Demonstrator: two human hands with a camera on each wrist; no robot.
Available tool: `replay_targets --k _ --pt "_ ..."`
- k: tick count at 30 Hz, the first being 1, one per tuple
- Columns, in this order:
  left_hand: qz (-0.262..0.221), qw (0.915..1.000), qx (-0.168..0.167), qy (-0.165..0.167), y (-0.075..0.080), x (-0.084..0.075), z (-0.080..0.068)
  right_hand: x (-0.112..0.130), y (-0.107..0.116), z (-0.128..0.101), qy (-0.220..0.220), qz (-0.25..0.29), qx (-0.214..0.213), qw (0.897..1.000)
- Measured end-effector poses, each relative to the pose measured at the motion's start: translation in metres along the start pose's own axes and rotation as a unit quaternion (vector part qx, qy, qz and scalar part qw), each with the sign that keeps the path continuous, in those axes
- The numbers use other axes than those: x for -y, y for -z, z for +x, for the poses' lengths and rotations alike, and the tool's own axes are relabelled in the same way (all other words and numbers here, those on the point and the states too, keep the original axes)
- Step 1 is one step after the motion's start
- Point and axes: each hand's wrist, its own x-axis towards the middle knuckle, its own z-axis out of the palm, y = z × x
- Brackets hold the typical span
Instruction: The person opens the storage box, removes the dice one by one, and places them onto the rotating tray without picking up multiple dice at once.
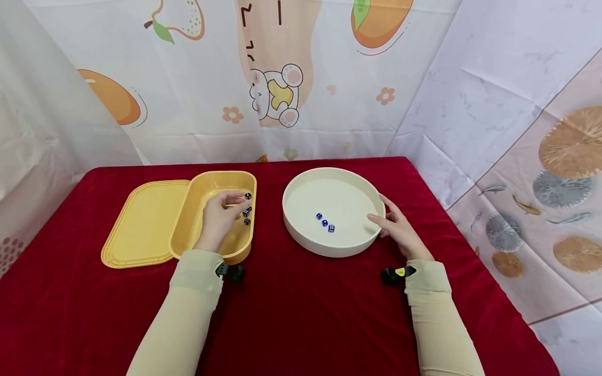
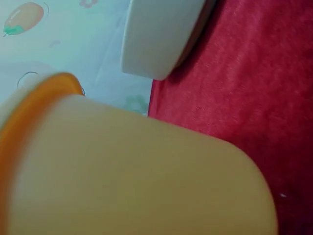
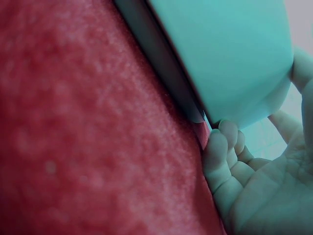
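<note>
1. Head view: left hand [image 1: 217, 219] reaches into the yellow box [image 1: 197, 230], fingers curled near the dark dice [image 1: 246, 210] by the box's right wall; whether it pinches one I cannot tell. Its lid [image 1: 141, 222] lies touching the box on the left. Right hand [image 1: 397, 227] grasps the rim of the white round tray [image 1: 301, 235], thumb over the edge. Three blue dice [image 1: 325, 223] lie inside the tray, all on a red tablecloth [image 1: 301, 313].
2. Left wrist view: yellow box wall [image 2: 137, 181] fills the frame, the white tray [image 2: 161, 34] beyond on the red cloth [image 2: 254, 98]; no hand shows.
3. Right wrist view: curled fingers [image 3: 220, 152] press the tray's outer wall [image 3: 230, 54], the cloth [image 3: 88, 127] beneath.
</note>
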Motion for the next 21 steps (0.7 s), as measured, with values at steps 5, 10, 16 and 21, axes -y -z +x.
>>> replay_targets --k 5,10,16,21 --pt "0.041 0.9983 0.026 0.030 0.0031 0.0050 -0.0012 -0.0005 -0.0004 0.0010 -0.005 0.001 -0.004 1.000" --pt "0.078 0.9941 0.040 0.064 0.0033 0.0068 -0.0016 0.0017 -0.0009 0.0011 -0.004 0.003 -0.007 1.000" --pt "0.104 0.9893 0.057 0.084 0.0047 0.0080 -0.0004 0.0009 -0.0016 0.0016 0.002 -0.003 -0.006 1.000" --pt "0.100 0.9868 0.078 0.101 0.0039 0.0096 0.0019 -0.0008 -0.0016 0.0015 -0.002 0.003 -0.010 1.000"
